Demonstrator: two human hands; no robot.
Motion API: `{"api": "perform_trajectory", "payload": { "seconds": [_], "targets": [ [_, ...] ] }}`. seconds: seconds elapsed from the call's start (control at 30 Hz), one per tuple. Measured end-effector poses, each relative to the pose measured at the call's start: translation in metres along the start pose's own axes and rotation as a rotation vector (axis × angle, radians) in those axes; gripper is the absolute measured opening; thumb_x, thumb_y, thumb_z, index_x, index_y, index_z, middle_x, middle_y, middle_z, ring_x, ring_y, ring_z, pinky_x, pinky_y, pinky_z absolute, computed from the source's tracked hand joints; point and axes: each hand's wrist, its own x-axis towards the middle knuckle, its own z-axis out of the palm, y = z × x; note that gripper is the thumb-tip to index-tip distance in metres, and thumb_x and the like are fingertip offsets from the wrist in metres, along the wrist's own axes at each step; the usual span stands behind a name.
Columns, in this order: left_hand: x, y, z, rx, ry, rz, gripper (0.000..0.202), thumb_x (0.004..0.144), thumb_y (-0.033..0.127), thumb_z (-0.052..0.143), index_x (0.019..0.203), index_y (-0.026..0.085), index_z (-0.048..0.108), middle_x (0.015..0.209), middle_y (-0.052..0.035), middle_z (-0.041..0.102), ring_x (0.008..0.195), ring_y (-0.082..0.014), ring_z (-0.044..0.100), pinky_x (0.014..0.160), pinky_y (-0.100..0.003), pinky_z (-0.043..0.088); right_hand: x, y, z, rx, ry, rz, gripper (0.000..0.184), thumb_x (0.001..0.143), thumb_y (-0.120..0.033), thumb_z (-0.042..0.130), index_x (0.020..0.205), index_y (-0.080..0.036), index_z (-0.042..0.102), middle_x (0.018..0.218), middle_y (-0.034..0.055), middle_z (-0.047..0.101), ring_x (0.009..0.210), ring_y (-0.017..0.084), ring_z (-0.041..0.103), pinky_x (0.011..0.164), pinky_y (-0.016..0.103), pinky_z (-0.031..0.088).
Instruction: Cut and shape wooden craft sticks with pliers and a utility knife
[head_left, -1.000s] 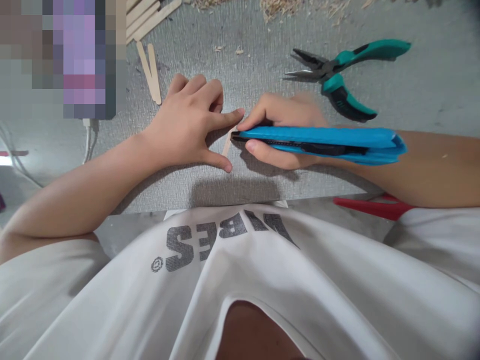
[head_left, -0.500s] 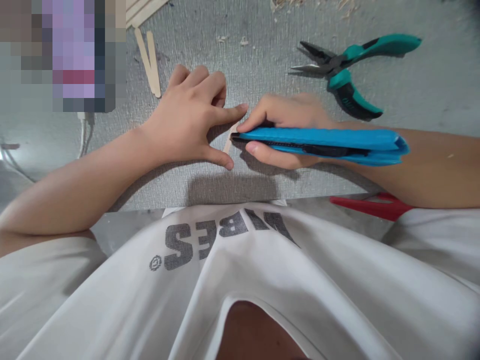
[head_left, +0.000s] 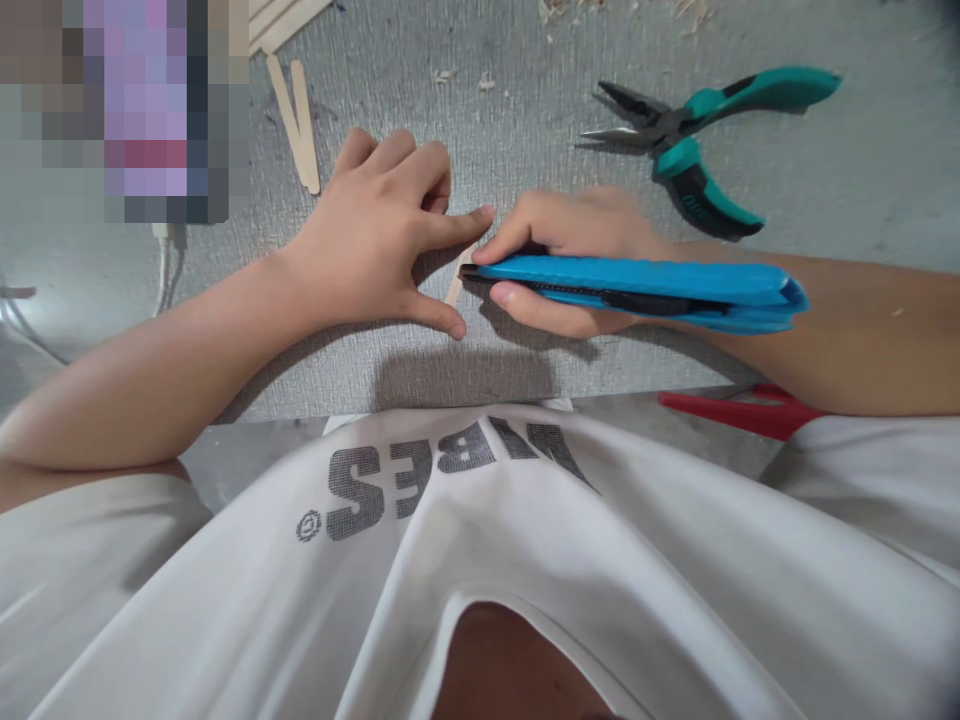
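Note:
A short piece of wooden craft stick (head_left: pixel 454 289) lies slantwise on the grey table. My left hand (head_left: pixel 382 215) holds it down, index finger at the far end and thumb at the near end, the other fingers curled under. My right hand (head_left: pixel 559 228) is closed round a blue utility knife (head_left: pixel 637 277). The knife's dark tip meets the stick between my left thumb and index finger. How far the blade sticks out is hard to see. The ends of the stick are partly hidden by my fingers.
Green-and-black pliers (head_left: pixel 671 130) lie spread at the far right. Two craft sticks (head_left: pixel 301 125) lie beyond my left hand, with more sticks (head_left: pixel 289 20) behind. Wood shavings (head_left: pixel 585 6) are scattered at the back. A red-handled tool (head_left: pixel 739 410) sits by the near edge; a white cable (head_left: pixel 165 275) runs at left.
The back end of the utility knife has swung slightly to the left and down. Its tip stays on the craft stick, and my left hand keeps its place.

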Motion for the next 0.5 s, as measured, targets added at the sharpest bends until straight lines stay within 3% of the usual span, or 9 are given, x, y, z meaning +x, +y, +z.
{"api": "perform_trajectory", "payload": {
  "seconds": [0.17,0.5],
  "targets": [
    [-0.0002,0.0014,-0.0018,0.015,-0.015,-0.004,0.107,0.077,0.11,0.07,0.148,0.031,0.081,0.132,-0.0179,0.065,0.118,-0.0428,0.056,0.095,-0.055,0.035,0.0002,0.0012,0.001,0.012,0.011,-0.023,0.03,0.116,-0.046,0.05,0.127,-0.023,0.066,0.093,-0.0078,0.08,0.066,0.008,0.071,0.067,0.024,0.055],
    [-0.0011,0.0015,-0.001,0.025,0.028,0.016,0.099,0.078,0.104,0.077,0.15,0.036,0.078,0.129,-0.0155,0.065,0.115,-0.0413,0.056,0.093,-0.054,0.036,0.0003,0.0058,0.0011,-0.026,-0.029,-0.015,0.036,0.117,-0.052,0.05,0.13,-0.024,0.07,0.097,-0.0067,0.083,0.07,0.008,0.075,0.07,0.023,0.059]
  ]
}}
